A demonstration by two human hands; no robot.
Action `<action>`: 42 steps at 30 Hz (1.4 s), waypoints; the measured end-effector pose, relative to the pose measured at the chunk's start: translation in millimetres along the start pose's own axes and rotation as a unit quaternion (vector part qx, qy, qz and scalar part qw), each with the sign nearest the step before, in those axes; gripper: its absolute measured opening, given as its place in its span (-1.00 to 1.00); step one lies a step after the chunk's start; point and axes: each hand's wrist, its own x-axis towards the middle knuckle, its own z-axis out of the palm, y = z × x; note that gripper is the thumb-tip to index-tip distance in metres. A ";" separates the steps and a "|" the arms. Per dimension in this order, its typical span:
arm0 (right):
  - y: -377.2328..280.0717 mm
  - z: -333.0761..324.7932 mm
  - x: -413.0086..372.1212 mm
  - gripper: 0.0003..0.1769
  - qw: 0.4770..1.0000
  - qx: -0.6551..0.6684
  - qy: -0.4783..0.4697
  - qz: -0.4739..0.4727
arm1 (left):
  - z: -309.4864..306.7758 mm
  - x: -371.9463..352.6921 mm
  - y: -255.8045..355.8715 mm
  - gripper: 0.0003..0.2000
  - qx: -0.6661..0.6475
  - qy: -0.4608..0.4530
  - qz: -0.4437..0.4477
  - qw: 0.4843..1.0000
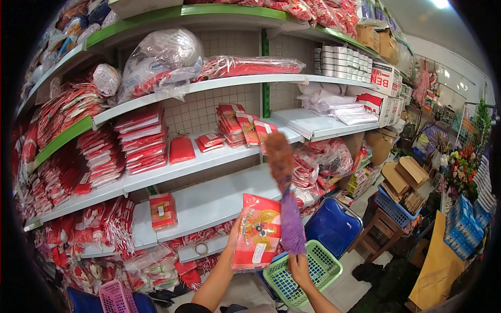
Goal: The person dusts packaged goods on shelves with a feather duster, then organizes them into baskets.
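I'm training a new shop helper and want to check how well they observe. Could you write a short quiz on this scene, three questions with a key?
1. Multiple choice. What does the right hand hold?
A) a roll of tape
B) a feather duster
C) a pair of scissors

2. True or false? The red packet with the golden bird emblem is lying on the floor.

3. Fill in the blank. The plastic basket seen behind the right hand is coloured ____.

Key:
1. B
2. False; the left hand holds the packet up in front of the shelves.
3. green
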 end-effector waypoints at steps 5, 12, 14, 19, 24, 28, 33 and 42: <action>-30.7 -9.0 14.1 -0.61 0.902 0.405 -0.087 0.123 | -12.2 -15.9 -15.2 -0.53 -0.028 -0.012 -0.077 0.997; -61.3 0.5 31.6 -0.66 0.952 0.280 -0.065 0.108 | -15.3 -14.7 -20.8 -0.55 0.059 0.127 -0.157 0.978; -56.0 4.8 35.4 -0.65 0.961 0.258 -0.026 0.100 | -13.7 -11.2 -12.1 -0.57 0.229 0.157 -0.094 0.956; -76.3 6.8 40.3 -0.66 0.990 0.126 0.062 0.022 | 3.6 -8.5 2.7 -0.56 0.522 0.200 0.089 0.824; -75.5 47.0 41.5 -0.60 0.998 0.006 -0.023 -0.066 | -33.6 1.3 -51.4 -0.53 0.448 0.176 0.046 0.876; -63.1 59.8 39.6 -0.56 0.977 -0.064 -0.027 -0.201 | 1.5 -5.9 -38.0 -0.50 0.169 0.150 0.040 0.973; -47.1 49.2 -2.8 -0.46 0.973 -0.130 -0.174 -0.077 | 6.1 -3.8 14.7 -0.49 0.025 0.072 0.157 0.985; -41.1 32.3 -14.4 -0.77 0.945 -0.264 -0.121 -0.154 | 16.3 -11.2 35.1 -0.48 0.017 0.099 0.146 0.984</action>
